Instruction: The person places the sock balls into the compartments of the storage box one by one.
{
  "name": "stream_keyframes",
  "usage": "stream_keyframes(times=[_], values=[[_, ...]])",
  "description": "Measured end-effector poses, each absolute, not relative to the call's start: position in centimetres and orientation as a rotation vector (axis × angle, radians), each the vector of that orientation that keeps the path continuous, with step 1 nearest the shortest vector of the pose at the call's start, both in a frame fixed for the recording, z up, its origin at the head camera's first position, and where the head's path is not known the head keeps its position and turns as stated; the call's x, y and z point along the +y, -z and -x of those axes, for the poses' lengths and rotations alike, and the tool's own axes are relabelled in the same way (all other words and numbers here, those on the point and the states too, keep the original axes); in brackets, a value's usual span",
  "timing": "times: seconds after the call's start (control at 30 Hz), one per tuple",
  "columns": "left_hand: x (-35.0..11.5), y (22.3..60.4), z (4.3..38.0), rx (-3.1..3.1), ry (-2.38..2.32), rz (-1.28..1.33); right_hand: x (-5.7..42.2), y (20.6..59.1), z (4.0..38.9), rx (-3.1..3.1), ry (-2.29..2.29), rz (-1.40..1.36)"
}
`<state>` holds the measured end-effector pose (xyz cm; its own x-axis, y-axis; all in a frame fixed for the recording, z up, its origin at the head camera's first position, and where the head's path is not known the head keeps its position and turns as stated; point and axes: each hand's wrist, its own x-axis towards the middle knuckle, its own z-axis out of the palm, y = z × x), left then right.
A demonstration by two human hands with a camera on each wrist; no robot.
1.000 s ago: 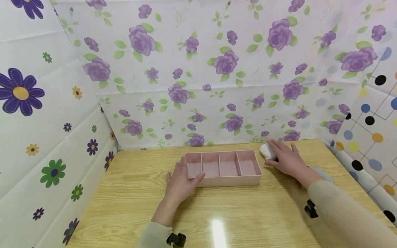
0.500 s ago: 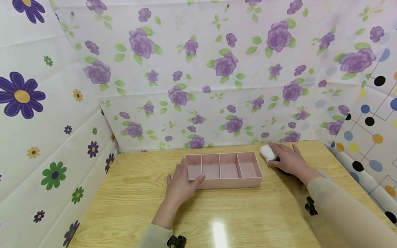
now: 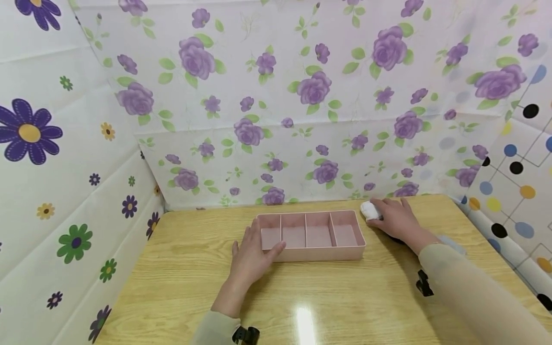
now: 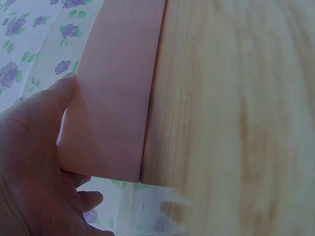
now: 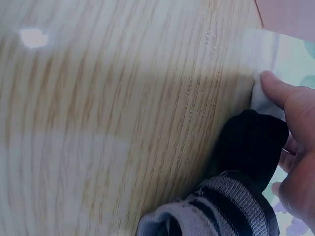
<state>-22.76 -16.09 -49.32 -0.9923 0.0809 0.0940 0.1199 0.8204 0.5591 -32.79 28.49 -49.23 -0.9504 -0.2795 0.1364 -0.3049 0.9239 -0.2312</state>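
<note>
A pink divided box point(image 3: 319, 254) lies on the wooden table. My left hand point(image 3: 250, 254) holds its left end, thumb over the front rim and fingers along the end wall. In the left wrist view the thumb touches the upper edge of the box's front wall point(image 4: 113, 98). Just right of the box, my right hand point(image 3: 398, 220) grips a white rolled cloth that looks like a sock point(image 3: 369, 211). The right wrist view shows the thumb on this white roll point(image 5: 263, 101). Next to it lie a black rolled sock point(image 5: 251, 142) and a grey-and-black striped sock point(image 5: 231, 201).
A light blue cloth point(image 3: 453, 244) shows partly behind the right sleeve point(image 3: 474, 287). Flower-printed sheets point(image 3: 276, 96) stand behind the table point(image 3: 327, 302) and to its left; a dotted sheet point(image 3: 517, 191) hangs on the right. Both wrists wear black cameras.
My right hand's fingers have drawn closer around the white roll, and the right forearm has shifted slightly left. The left hand and the box have stayed put.
</note>
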Motion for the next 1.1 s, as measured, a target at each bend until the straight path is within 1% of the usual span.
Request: stream_keyframes(times=[0.23, 0.43, 0.83, 1.1], values=[[-16.1, 49.2, 22.7, -2.922, 0.905, 0.161, 27.7, 48.8, 33.0, -2.903, -0.388, -0.447], [-16.1, 49.3, 22.7, -2.918, 0.905, 0.167, 26.7, 48.0, 32.2, -2.867, -0.405, -0.418], [-16.2, 49.4, 22.6, -2.927, 0.919, 0.153, 23.8, 45.3, 28.5, -2.741, -0.482, -0.464], [-16.0, 49.3, 22.7, -2.926, 0.926, 0.155, 22.8, 44.8, 26.4, -2.702, -0.487, -0.476]])
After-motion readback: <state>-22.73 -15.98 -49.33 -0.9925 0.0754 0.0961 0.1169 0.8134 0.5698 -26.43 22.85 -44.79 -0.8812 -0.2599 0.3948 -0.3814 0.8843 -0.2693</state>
